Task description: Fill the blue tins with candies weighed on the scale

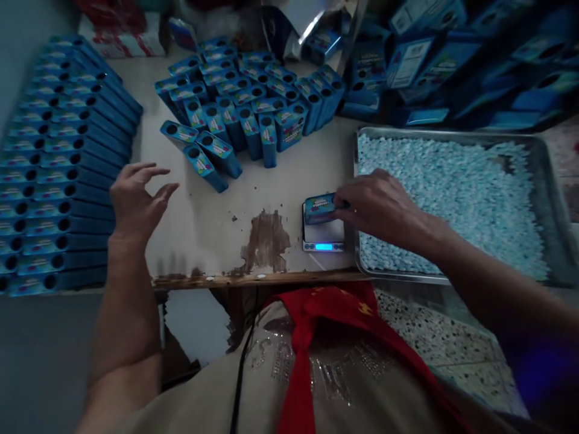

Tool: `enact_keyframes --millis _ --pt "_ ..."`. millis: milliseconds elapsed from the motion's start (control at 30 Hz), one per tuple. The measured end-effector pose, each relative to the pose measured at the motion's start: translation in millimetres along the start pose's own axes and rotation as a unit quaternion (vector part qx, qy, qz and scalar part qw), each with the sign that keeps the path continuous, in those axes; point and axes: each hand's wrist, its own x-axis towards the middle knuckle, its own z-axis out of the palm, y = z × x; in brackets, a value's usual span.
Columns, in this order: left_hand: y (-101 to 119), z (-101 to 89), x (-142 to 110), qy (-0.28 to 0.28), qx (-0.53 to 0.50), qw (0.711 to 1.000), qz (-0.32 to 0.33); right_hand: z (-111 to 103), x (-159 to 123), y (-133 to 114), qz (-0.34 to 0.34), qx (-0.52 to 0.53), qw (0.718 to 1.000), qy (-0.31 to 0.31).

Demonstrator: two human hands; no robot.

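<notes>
On the small digital scale [324, 234], with its blue display lit, stands a blue carton [318, 208]. My right hand [373, 202] has its fingertips at the carton's right end, near a dark round opening in its top. Beside that hand lies a metal tray [359, 241] spread with pale blue and white pellets [434, 193]. My left hand [140, 196] is raised near the left rows of blue cartons [58, 175]. Its fingers and thumb are apart, with nothing between them.
A loose cluster of blue cartons [239, 90] stands at the table's back. More blue boxes [429, 54] are heaped at the back right. Bare brown wood [266, 241] shows through the worn table top near its front edge. A red and white box [122, 36] sits at the back left.
</notes>
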Motion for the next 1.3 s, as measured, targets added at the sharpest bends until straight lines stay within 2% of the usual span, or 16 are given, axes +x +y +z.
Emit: enact_keyframes --millis 100,167,233,300,367,467,533,600,733,833,967,1100,1200,1300 --pt "9 12.5 -12 0.025 -0.006 0.999 0.022 20 -24 6 0.042 0.053 0.997 0.022" --pt "14 18.5 -19 0.032 -0.008 0.999 0.038 26 -36 13 0.057 0.096 0.992 0.061" --pt "21 21.3 -29 0.044 -0.006 0.998 0.043 29 -48 29 0.080 0.122 0.983 0.112" --pt "29 22.1 -41 0.066 -0.002 0.997 0.031 35 -60 50 0.121 0.111 0.978 0.128" --pt "38 23.6 -53 0.076 -0.002 0.997 0.004 47 -69 74 0.152 0.071 0.983 0.078" --pt "48 31.8 -64 0.055 -0.010 0.997 -0.047 71 -72 96 0.117 0.032 0.992 -0.023" --pt "51 42.4 -64 0.042 -0.010 0.997 -0.071 84 -68 99 0.085 0.022 0.995 -0.051" --pt "50 56.2 -62 0.038 -0.004 0.996 -0.085 88 -63 95 0.091 0.006 0.993 -0.069" --pt "39 82.1 -60 0.004 0.006 0.996 -0.085 85 -58 89 0.127 0.006 0.987 -0.103" --pt "28 92.4 -63 0.000 0.018 0.998 -0.066 84 -58 97 0.138 0.029 0.984 -0.111" --pt "23 95.7 -65 0.006 0.048 0.997 -0.066 79 -62 114 0.186 0.126 0.973 -0.054" --pt "29 96.3 -65 0.002 0.063 0.995 -0.073 65 -61 117 0.207 0.228 0.951 0.005" --pt "34 95.9 -64 -0.004 0.066 0.995 -0.074 52 -56 111 0.197 0.248 0.948 0.015" --pt "35 93.8 -65 -0.004 0.066 0.995 -0.069 36 -49 101 0.174 0.230 0.957 0.015"
